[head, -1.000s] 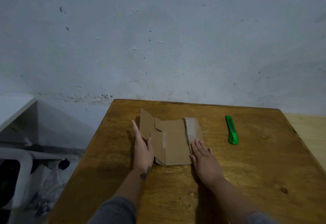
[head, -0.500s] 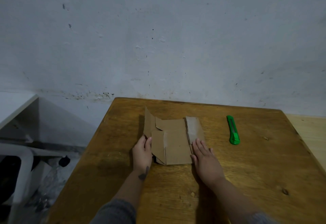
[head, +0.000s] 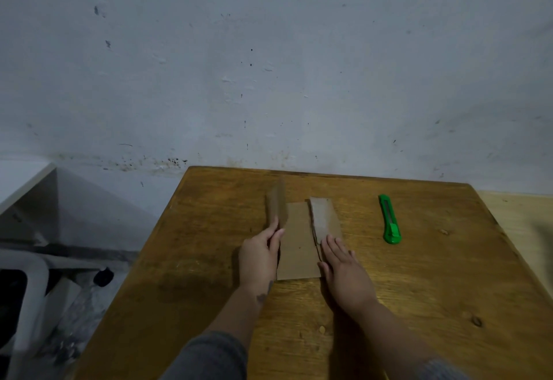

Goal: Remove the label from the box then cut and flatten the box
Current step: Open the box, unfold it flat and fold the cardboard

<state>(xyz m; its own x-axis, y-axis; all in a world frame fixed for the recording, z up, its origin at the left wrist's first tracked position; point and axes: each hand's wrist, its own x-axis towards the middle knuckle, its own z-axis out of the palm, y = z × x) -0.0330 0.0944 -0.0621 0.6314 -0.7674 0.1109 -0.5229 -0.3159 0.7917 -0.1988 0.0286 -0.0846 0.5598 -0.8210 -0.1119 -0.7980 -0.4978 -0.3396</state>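
- Lifted since half a second ago, the left-hand flap (head: 276,206) of the cut box (head: 299,245) now stands upright, pinched by the left hand (head: 259,255).
- Nearest the camera, the right hand (head: 344,272) lies flat and unclenched, grasping nothing, pinning the box's right side to the desk (head: 434,305).
- Mid-desk, the cardboard lies nearly flat; flattening appears to be the step in hand, and no label shows.
- Next, the raised flap likely needs folding down and pressing.
- Farther right, well apart, rests a green utility knife (head: 390,219).
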